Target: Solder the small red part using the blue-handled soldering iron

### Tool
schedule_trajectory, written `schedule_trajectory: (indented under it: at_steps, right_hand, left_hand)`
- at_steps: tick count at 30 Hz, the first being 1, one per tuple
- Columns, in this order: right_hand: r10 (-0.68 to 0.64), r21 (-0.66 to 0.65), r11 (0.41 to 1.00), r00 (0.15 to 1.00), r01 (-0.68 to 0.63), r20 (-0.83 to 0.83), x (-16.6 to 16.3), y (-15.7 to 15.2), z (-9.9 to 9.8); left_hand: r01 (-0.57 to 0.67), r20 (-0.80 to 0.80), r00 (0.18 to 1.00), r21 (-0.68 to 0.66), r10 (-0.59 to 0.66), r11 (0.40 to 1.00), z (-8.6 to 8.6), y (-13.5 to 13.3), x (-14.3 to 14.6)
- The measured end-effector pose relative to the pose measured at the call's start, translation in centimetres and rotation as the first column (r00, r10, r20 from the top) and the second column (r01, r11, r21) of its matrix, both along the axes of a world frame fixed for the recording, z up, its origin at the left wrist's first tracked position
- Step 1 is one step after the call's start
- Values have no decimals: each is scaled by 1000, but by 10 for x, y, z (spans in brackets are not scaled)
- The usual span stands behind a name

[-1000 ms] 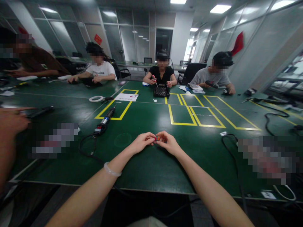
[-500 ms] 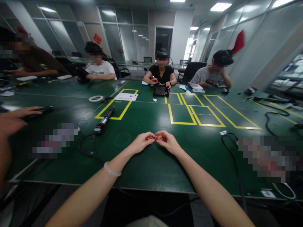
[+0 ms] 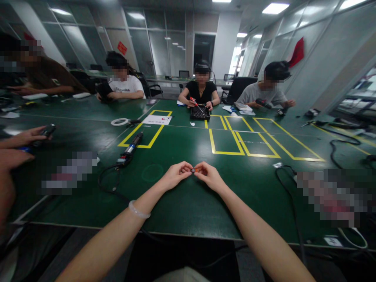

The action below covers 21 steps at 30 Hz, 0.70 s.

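Observation:
Between the fingertips of both hands, over the near middle of the green table (image 3: 182,211), is a small part (image 3: 193,170) with orange, silver and dark areas. It is too small and too covered to name. My left hand (image 3: 175,175) pinches its left, darker end, fingers curled. From the other side, my right hand (image 3: 209,176) grips the orange end between thumb and fingers. A pale bangle circles my left wrist. Left of my hands lies a pen-shaped electric screwdriver (image 3: 131,148) with a cable.
Yellow tape outlines (image 3: 227,153) mark the table ahead. A white sheet (image 3: 158,120) and a coiled white cable (image 3: 120,122) lie beyond. Black cables (image 3: 289,192) run at right. Across sits a person with a screwdriver over a black tray (image 3: 200,114). At left, another person's hand (image 3: 33,135) holds a dark device.
My fingers have shifted slightly around the small part; more of its silver middle shows. The neighbour's hand at left has lifted its dark device. The person at far right has lowered a hand from the head.

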State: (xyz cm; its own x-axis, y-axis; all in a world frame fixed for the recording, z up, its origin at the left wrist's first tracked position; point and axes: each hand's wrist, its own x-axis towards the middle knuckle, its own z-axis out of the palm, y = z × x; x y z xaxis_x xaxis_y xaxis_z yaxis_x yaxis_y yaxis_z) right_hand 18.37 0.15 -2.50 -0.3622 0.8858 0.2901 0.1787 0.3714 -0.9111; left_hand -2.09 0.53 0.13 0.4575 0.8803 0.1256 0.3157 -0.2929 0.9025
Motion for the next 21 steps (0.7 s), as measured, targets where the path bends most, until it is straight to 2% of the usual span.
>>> schedule_trajectory:
  at_steps: [6,9,12,15,17,19,21]
  right_hand:
    - [-44,92,995,995,36,86,0,0,1]
    - [-89,119,990,990,76,106,1,2,-1]
    - [-125,95,989,984,114,125,3,4,-2]
    - [-133,62,990,979,125,152,4,5,-2]
    - [-130,56,991,979,122,159,4,4,-1]
    - [-123,54,992,979,115,160,4,3,0]
    - [-110,47,993,980,104,164,3,3,0]
  left_hand:
    - [8,-22,1000,15,-7,1000,-6,1,-2]
    - [-4,-57,998,37,6,999,-3,2,-5]
    - [-91,-94,990,132,104,987,8,6,-18]
    - [-209,-192,945,274,266,939,19,17,-47]
    - [-249,-325,862,394,388,885,22,29,-78]
    - [-289,-470,689,520,552,803,21,42,-117]
    - [-330,-574,489,575,657,748,17,53,-157]
